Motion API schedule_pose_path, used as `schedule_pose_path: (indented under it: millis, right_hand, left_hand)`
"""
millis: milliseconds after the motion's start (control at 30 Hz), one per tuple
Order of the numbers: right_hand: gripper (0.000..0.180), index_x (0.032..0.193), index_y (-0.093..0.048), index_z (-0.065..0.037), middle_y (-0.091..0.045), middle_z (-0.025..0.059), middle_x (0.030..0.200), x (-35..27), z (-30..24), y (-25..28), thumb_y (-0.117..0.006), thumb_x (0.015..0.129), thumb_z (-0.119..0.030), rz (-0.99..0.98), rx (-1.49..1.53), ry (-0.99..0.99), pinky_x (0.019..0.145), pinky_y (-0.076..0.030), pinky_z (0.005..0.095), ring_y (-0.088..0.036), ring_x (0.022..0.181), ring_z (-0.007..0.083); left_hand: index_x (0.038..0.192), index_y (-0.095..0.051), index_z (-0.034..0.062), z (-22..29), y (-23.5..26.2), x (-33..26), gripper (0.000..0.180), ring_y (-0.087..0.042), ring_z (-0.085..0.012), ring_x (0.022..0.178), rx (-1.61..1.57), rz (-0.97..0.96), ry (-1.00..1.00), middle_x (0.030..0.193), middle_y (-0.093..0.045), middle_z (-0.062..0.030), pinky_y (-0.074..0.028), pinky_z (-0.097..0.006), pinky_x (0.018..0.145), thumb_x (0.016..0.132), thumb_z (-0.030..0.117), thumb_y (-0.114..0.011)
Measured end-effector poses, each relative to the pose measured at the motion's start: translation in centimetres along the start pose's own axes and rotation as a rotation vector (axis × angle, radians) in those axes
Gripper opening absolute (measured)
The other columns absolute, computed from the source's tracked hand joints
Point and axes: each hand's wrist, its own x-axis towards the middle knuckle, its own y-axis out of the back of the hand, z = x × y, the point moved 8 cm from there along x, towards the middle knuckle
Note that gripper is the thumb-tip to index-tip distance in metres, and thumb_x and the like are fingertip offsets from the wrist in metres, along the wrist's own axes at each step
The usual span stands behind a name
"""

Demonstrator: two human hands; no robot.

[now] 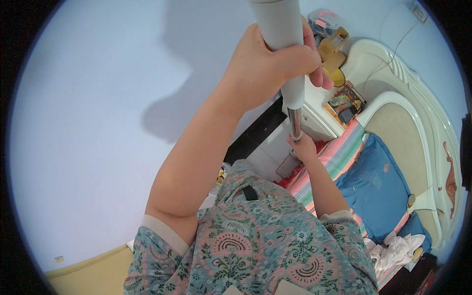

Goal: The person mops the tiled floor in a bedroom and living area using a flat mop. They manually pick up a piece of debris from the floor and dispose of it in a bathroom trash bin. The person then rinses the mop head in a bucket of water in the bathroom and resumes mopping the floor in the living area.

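Pale blue wall (93,123) spreads out to the left of the left hand, carrying a broad shadow. Off to the right of both hands stands a bed with a white curved headboard (408,123) and a striped sheet (341,152); a white cabinet (319,124) sits beyond the right hand, and a blue pillow (376,184) lies to that hand's right. Between the two hands runs a pole (294,93), white above and silver below, its upper end out of view. With that end out of sight, it could well knock the wall if swung left; a loosened upper grip might let it tip, and a lax lower one could let the tube slip. Bent at the elbow, the left arm angles upward, its hand (269,64) clasped around the white part, thumb across the front. Lower down, the right hand (305,147) grasps the silver tube, forearm slanting up and leftward.
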Motion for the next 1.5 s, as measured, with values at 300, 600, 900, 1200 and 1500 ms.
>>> schedule_pose_path:
  millis: [300, 600, 900, 1200, 1500]
  right_hand:
    - [0.027, 0.093, -0.06, -0.008, -0.061, 0.0148, 0.088, -0.4, -0.6, 0.4, -0.066, 0.073, -0.026, 0.029, -0.013, 0.06, 0.071, -0.045, 0.039, -0.058, 0.085, 0.0336]
    - [0.018, 0.089, -0.057, -0.013, -0.058, 0.0076, 0.095, -2.4, 4.7, -7.8, -0.062, 0.072, -0.018, 0.139, 0.008, -0.038, 0.068, -0.047, 0.0403, -0.058, 0.083, 0.0311]
    - [0.015, 0.086, -0.061, -0.012, -0.062, 0.0096, 0.087, -1.9, -0.2, -15.6, -0.06, 0.072, -0.015, -0.144, -0.093, 0.073, 0.069, -0.047, 0.0392, -0.059, 0.084, 0.03]
    - [0.02, 0.09, -0.063, -0.013, -0.062, 0.0068, 0.088, -3.6, -10.0, -26.9, -0.066, 0.072, -0.022, -0.647, -0.341, 0.308, 0.07, -0.049, 0.0398, -0.061, 0.086, 0.0263]
    - [0.019, 0.086, -0.063, -0.014, -0.063, 0.0038, 0.089, -4.2, -12.8, -25.4, -0.067, 0.071, -0.025, -0.493, -0.341, 0.432, 0.069, -0.048, 0.0403, -0.061, 0.086, 0.0247]
  left_hand:
    - [0.074, -0.041, 0.0089, -0.1, 0.8, -0.6, 0.013, -0.062, -0.0312, 0.074, 0.026, -0.14, -0.183, 0.07, -0.056, -0.0125, -0.047, -0.045, 0.08, 0.074, 0.016, -0.051]
    - [0.06, -0.043, 0.0113, -0.2, 0.0, -8.0, 0.025, -0.053, -0.0155, 0.045, -0.192, -0.224, -0.084, 0.052, -0.052, -0.0034, -0.051, -0.033, 0.055, 0.073, 0.023, -0.06]
    - [0.058, -0.043, 0.0117, 2.6, 7.9, -16.4, 0.024, -0.043, -0.0125, 0.039, -0.006, 0.23, -0.045, 0.047, -0.046, -0.0005, -0.042, -0.029, 0.048, 0.072, 0.019, -0.061]
    - [0.066, -0.035, 0.0132, 8.3, 15.0, -28.2, 0.024, -0.033, -0.0106, 0.046, 0.207, 0.655, -0.016, 0.051, -0.033, 0.0018, -0.03, -0.029, 0.057, 0.077, 0.02, -0.055]
    - [0.064, -0.037, 0.013, 11.4, 16.4, -31.5, 0.03, -0.041, -0.0126, 0.049, 0.143, 0.635, -0.104, 0.052, -0.041, -0.0005, -0.038, -0.031, 0.062, 0.075, 0.021, -0.063]
